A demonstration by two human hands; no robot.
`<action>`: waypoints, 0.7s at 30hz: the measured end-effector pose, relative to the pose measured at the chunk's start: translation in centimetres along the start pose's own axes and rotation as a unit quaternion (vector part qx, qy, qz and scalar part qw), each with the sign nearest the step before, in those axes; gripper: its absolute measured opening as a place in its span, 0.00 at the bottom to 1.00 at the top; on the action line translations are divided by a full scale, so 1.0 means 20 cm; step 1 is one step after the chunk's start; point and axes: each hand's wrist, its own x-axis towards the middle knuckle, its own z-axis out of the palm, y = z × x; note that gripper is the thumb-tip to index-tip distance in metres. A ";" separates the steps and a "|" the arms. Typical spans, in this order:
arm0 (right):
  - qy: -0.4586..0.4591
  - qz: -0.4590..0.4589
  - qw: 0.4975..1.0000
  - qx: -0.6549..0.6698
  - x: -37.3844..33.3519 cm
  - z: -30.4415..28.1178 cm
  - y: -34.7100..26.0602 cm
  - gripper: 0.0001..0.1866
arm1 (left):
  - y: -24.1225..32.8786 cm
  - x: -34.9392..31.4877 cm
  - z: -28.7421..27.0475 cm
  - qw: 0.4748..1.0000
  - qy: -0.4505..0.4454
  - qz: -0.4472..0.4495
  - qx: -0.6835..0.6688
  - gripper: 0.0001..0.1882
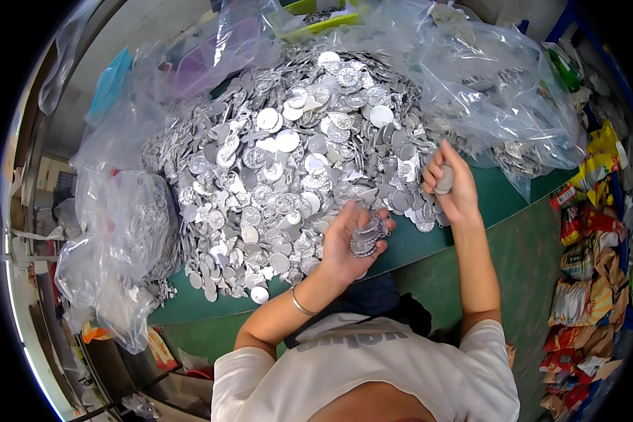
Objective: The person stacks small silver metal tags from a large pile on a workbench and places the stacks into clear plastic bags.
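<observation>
A wide heap of silver metal pendants [287,141], many of them round discs, covers most of the green table [422,243]. At the heap's near edge my left hand [344,243], palm up, has its fingers curled round several silver pendants [365,239]. To its right and a little farther off, my right hand [458,183] is raised by the heap's right side, with a flat round pendant [444,179] held in its fingers. A bangle [300,302] circles my left wrist.
Clear plastic bags of metal pieces [123,225] stand left of the heap, and another large bag [499,77] lies at the far right. A purple bin [218,56] and a yellow-green basket [320,21] are at the back. Colourful packets [577,302] line the right side.
</observation>
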 end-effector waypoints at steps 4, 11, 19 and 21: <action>0.028 -0.293 0.815 -0.499 0.15 0.14 0.07 0.23 | -0.03 0.02 -0.02 0.995 0.004 0.038 0.088 0.08; 0.104 -0.275 0.639 -0.711 0.32 0.21 0.13 0.20 | -0.04 0.01 -0.01 0.987 -0.010 0.053 0.149 0.11; 0.001 -0.084 0.969 -0.233 0.15 0.06 0.01 0.13 | -0.01 0.01 -0.04 0.992 0.012 0.063 0.111 0.13; -0.039 -0.047 0.975 -0.213 0.13 0.04 -0.01 0.12 | -0.01 0.01 -0.03 0.991 0.019 0.068 0.113 0.13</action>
